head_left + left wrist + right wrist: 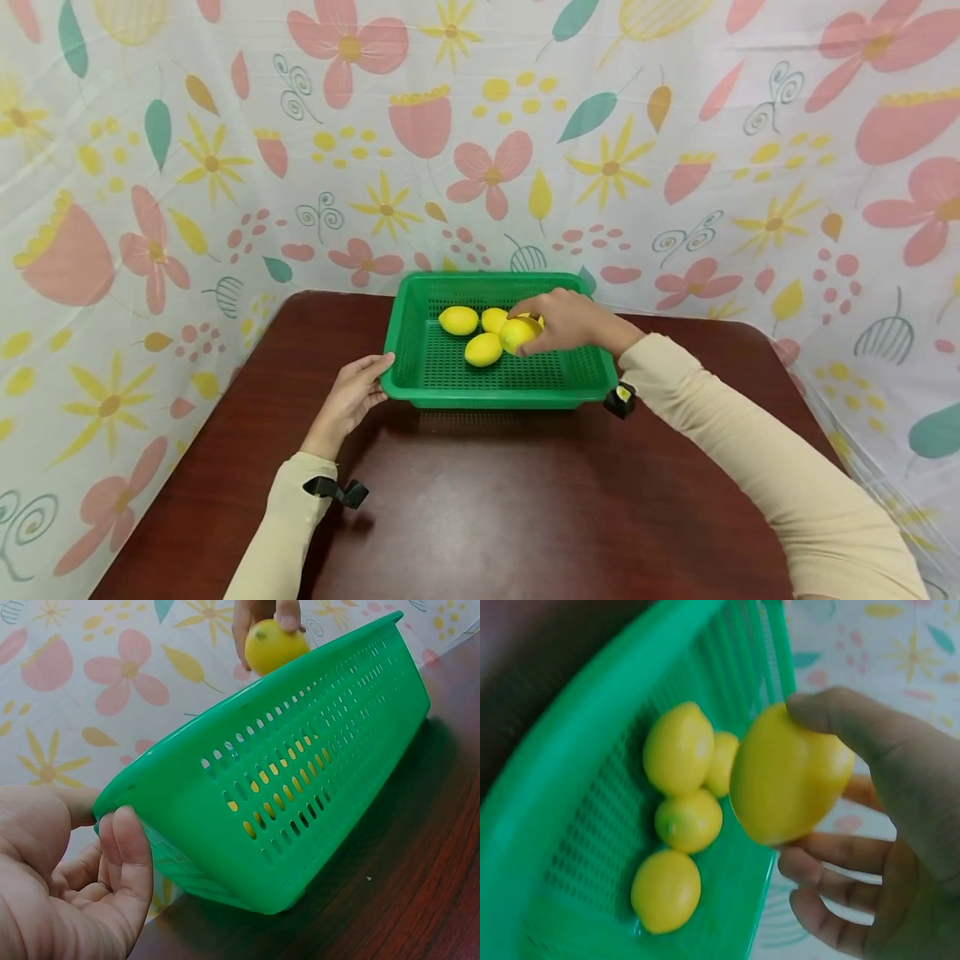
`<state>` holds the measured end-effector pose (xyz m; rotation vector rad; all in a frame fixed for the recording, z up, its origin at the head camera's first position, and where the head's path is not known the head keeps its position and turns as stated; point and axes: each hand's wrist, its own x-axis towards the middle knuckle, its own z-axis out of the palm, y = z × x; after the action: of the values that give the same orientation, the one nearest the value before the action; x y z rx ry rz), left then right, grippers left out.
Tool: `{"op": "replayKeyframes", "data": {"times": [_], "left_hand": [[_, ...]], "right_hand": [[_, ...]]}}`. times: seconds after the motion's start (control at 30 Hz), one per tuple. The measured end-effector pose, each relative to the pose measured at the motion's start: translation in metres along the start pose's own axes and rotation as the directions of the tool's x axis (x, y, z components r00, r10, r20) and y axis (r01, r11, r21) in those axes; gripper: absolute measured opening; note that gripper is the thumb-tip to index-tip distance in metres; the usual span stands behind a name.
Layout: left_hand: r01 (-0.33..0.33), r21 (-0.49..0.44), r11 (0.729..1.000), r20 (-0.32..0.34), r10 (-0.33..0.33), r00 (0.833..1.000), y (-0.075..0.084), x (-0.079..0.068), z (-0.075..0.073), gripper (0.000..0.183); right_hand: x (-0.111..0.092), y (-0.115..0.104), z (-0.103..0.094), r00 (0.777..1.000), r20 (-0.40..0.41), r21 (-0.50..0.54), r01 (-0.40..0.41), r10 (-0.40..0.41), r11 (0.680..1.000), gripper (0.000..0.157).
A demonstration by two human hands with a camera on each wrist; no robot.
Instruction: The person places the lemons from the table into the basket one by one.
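Note:
A green plastic basket (495, 393) with slotted walls stands on the table and holds several yellow lemons (483, 350). My left hand (354, 392) pinches the rim at its left end, thumb and curled fingers meeting the edge in the left wrist view. Above the basket, my right hand (566, 321) grips one lemon (780, 776) between thumb and fingers. That fruit is raised over the rim in the left wrist view. The other lemons lie bunched on the basket floor, one of them largely covered by the right hand in the head view.
The dark reddish-brown table (487, 517) stretches in front of the basket. Close behind it hangs a white cloth (420, 200) printed with flowers and leaves. Black straps with small devices sit on both wrists.

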<state>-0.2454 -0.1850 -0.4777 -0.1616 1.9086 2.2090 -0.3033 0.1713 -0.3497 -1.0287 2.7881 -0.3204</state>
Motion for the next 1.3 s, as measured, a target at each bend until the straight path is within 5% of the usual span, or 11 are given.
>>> {"op": "replayKeyframes", "data": {"times": [0.5, 1.3], "left_hand": [[0.006, -0.014, 1.000, -0.004, -0.006, 1.000, -0.002, 0.000, 0.001, 0.026], [-0.006, -0.018, 1.000, 0.012, 0.007, 1.000, 0.000, 0.002, -0.001, 0.023]], "right_hand": [[0.048, 0.047, 0.025, 0.968, 0.212, -0.123, -0.107, 0.131, 0.987, 0.065], [0.067, 0.056, 0.042, 0.931, 0.272, -0.218, -0.188, 0.245, 0.958, 0.069]]}}
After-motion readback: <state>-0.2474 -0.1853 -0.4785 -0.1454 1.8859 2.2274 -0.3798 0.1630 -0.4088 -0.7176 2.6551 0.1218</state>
